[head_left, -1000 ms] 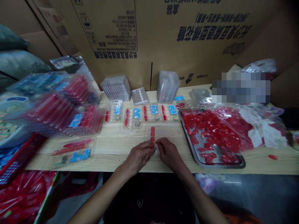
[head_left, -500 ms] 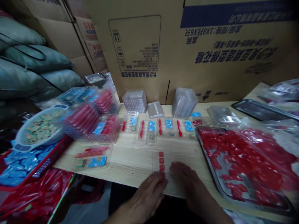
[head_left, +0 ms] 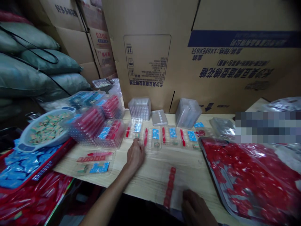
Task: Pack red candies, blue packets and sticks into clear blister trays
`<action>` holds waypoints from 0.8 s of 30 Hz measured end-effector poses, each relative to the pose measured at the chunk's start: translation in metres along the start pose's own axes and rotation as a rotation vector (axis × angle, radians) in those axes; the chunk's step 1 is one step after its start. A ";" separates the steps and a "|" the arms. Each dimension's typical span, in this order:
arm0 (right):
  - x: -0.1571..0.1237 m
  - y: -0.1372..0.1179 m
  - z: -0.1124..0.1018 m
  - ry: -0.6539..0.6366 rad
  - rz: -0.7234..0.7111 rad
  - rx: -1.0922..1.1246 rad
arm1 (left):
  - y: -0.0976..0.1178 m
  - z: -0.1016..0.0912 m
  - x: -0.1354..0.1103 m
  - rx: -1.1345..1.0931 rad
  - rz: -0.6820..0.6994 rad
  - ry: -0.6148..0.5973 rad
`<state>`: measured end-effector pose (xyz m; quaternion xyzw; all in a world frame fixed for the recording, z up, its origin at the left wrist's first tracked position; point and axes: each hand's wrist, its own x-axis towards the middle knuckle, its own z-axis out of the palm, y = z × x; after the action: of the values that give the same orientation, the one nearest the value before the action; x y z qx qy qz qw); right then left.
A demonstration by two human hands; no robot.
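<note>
While the left hand [head_left: 135, 153] reaches out over the desk [head_left: 150, 169], the right hand [head_left: 195, 207] lies near the person. In the head view, taking the middle of the picture as the centre of a clock, the left hand is at seven o'clock, its fingers close together by the near edge of the leftmost packed tray [head_left: 135, 128]; whether they pinch that edge, I cannot tell. The right hand is at five o'clock, narrow and curled, dark and blurred, so what it may hold cannot be told.

Just beside the right hand, between five and six o'clock, a clear tray [head_left: 179, 178] lies flat with a line of red pieces [head_left: 171, 182] along its length. It probably sits there because both hands reach it easily.

Beyond it, three more packed trays [head_left: 172, 132] continue the row, each with a red utensil and a blue packet; lying side by side, their contents are easy to see and reach. Stacks of clear trays stand behind the row, at eleven o'clock [head_left: 139, 108] and three o'clock [head_left: 188, 112], nested likely to save room.

At four o'clock a metal tray [head_left: 217, 191] of red packets is on the right hand's side, presumably for short reaches. At nine o'clock are piled filled trays [head_left: 91, 124] and a blue bowl [head_left: 24, 138] of small wrapped pieces, perhaps kept aside to leave working space.
</note>
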<state>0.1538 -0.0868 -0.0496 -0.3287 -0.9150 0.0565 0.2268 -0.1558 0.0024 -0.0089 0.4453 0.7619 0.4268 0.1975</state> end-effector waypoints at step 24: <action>0.228 0.040 -0.012 0.300 0.820 1.152 | 0.004 -0.075 -0.031 -0.768 -0.226 -0.011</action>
<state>0.0272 0.0865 0.0375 -0.4782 -0.5018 0.5647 0.4479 -0.1890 -0.0588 0.0336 0.2546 0.5903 0.6536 0.3994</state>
